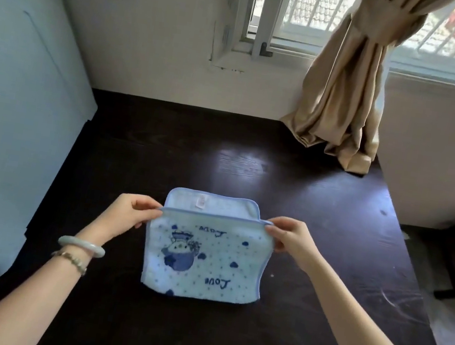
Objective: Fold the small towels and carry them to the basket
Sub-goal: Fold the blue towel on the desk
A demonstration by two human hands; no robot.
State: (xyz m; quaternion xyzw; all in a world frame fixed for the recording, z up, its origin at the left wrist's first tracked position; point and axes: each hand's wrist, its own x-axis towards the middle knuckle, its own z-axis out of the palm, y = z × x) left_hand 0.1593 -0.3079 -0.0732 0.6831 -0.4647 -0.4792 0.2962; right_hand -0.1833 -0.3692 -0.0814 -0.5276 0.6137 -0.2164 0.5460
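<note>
A small pale-blue towel [206, 258] with a dark-blue cartoon print and blue trim lies partly folded on the dark wooden table [317, 216]. Its near half is lifted over the far half, whose plain underside with a small label shows behind. My left hand [132, 212] pinches the raised edge's left corner. My right hand [289, 237] pinches the right corner. The fold line rests on the table toward me. No basket is in view.
A large light-blue appliance [2, 136] stands against the table's left side. A beige curtain [348, 96] hangs from the window and bunches on the table's far right corner. Floor and dark furniture show past the right edge.
</note>
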